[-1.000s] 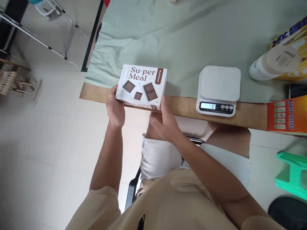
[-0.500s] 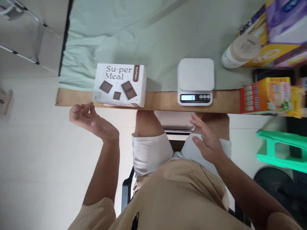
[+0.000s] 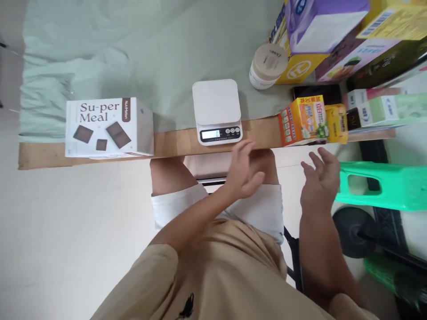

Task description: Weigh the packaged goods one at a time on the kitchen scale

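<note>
On the counter draped in grey-green cloth, our square white plastic scale seems to read zero, so we judge no weighing under way. The large white cardboard carton with brown chocolate squares stands left of the scale, clear of both hands; its placing looks done. Handling the small orange cardboard box, right of the scale, looks not yet begun.

Our left hand is just before the scale, fingers loosely spread, holding nothing. Our right hand, farther right of the scale, has wide, slightly bent fingers, also holding nothing.

Behind and right of the scale stands a round white tub with its beige lid on. What carton, box and tub contain, we cannot tell.
</note>
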`<act>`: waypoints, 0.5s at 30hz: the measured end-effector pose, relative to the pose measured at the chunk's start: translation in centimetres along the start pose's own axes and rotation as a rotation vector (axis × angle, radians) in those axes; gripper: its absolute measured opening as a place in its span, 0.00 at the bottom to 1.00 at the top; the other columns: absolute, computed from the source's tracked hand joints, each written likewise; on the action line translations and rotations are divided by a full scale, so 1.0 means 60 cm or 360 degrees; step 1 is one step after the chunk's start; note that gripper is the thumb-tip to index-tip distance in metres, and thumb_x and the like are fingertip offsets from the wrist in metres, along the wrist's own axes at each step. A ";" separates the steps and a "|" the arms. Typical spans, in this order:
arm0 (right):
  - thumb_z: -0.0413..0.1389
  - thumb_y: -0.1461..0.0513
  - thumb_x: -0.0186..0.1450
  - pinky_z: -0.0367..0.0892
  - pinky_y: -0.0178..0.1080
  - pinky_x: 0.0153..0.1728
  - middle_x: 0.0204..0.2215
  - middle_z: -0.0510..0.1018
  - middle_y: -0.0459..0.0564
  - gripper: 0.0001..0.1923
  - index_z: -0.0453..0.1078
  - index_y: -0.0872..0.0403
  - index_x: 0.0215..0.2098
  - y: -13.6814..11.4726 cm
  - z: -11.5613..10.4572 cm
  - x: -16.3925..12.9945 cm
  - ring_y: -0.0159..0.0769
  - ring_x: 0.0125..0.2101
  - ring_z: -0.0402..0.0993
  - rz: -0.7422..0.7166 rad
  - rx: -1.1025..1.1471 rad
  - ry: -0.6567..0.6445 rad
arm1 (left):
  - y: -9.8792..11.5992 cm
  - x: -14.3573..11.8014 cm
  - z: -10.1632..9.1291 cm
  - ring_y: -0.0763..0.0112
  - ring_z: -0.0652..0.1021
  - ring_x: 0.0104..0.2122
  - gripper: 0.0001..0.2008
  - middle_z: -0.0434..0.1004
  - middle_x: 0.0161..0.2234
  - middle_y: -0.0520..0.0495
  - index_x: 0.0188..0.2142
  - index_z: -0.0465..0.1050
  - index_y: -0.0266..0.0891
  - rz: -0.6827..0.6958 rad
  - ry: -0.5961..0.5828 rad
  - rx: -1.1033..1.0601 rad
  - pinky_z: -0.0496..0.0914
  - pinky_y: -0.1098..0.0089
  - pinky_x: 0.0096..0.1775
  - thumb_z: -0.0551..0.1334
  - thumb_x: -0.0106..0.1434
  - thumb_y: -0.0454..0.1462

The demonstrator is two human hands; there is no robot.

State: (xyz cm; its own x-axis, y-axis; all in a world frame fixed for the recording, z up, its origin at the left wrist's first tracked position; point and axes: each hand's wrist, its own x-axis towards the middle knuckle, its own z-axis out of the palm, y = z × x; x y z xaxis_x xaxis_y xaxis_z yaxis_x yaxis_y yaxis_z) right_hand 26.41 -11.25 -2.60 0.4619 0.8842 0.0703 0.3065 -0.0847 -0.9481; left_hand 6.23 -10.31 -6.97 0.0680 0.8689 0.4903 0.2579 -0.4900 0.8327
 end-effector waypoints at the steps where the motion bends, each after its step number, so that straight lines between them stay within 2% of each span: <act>1: 0.62 0.55 0.61 0.68 0.62 0.66 0.65 0.70 0.57 0.29 0.68 0.48 0.60 -0.003 0.005 0.013 0.50 0.66 0.70 -0.0011 -0.0017 0.0035 | 0.004 0.014 0.028 0.48 0.65 0.68 0.37 0.60 0.66 0.29 0.70 0.51 0.40 -0.0057 -0.0074 -0.0055 0.61 0.44 0.70 0.49 0.71 0.58; 4: 0.60 0.56 0.62 0.67 0.61 0.68 0.69 0.65 0.58 0.34 0.62 0.49 0.66 -0.010 0.017 0.047 0.49 0.69 0.66 -0.0043 -0.0084 -0.0024 | 0.010 0.058 0.097 0.46 0.57 0.75 0.41 0.50 0.73 0.30 0.72 0.45 0.41 -0.0305 -0.0236 -0.0221 0.56 0.42 0.74 0.47 0.70 0.62; 7: 0.60 0.55 0.64 0.63 0.62 0.71 0.72 0.61 0.54 0.35 0.59 0.44 0.68 -0.006 0.020 0.067 0.48 0.73 0.60 -0.0062 -0.0111 -0.0153 | 0.009 0.091 0.140 0.47 0.48 0.78 0.44 0.42 0.77 0.32 0.74 0.41 0.42 -0.0509 -0.0333 -0.0331 0.50 0.45 0.77 0.50 0.69 0.63; 9: 0.60 0.53 0.65 0.60 0.60 0.73 0.72 0.62 0.51 0.34 0.60 0.40 0.68 0.004 0.021 0.074 0.48 0.74 0.59 -0.0130 -0.0054 -0.0179 | 0.007 0.105 0.157 0.48 0.44 0.79 0.46 0.39 0.78 0.30 0.74 0.39 0.39 -0.0586 -0.0383 -0.0370 0.47 0.46 0.78 0.53 0.69 0.61; 12: 0.60 0.49 0.66 0.57 0.58 0.75 0.71 0.63 0.52 0.36 0.59 0.38 0.70 0.025 0.023 0.082 0.50 0.72 0.62 -0.0262 0.0096 -0.0219 | 0.001 0.116 0.169 0.50 0.42 0.80 0.47 0.37 0.79 0.30 0.75 0.34 0.37 -0.0546 -0.0447 -0.0408 0.46 0.48 0.79 0.56 0.70 0.57; 13: 0.60 0.48 0.66 0.56 0.58 0.76 0.72 0.62 0.53 0.37 0.58 0.39 0.71 0.032 0.024 0.085 0.52 0.72 0.62 -0.0277 0.0116 -0.0247 | -0.001 0.117 0.171 0.50 0.42 0.80 0.48 0.36 0.79 0.30 0.75 0.33 0.36 -0.0515 -0.0452 -0.0413 0.45 0.49 0.79 0.57 0.70 0.56; 15: 0.57 0.46 0.68 0.52 0.60 0.77 0.75 0.54 0.50 0.39 0.53 0.38 0.74 0.043 0.026 0.091 0.53 0.75 0.56 -0.0253 0.0056 -0.0422 | -0.007 0.117 0.173 0.52 0.42 0.80 0.49 0.37 0.79 0.30 0.75 0.31 0.36 -0.0485 -0.0454 -0.0417 0.44 0.52 0.80 0.58 0.70 0.55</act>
State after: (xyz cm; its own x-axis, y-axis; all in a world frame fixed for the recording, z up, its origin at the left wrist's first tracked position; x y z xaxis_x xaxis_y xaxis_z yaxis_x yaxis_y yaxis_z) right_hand 28.46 -5.93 -5.16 0.1757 0.9745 0.1396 0.3266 0.0761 -0.9421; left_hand 16.60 -3.27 -6.53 0.2978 0.9420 0.1549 0.0583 -0.1799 0.9820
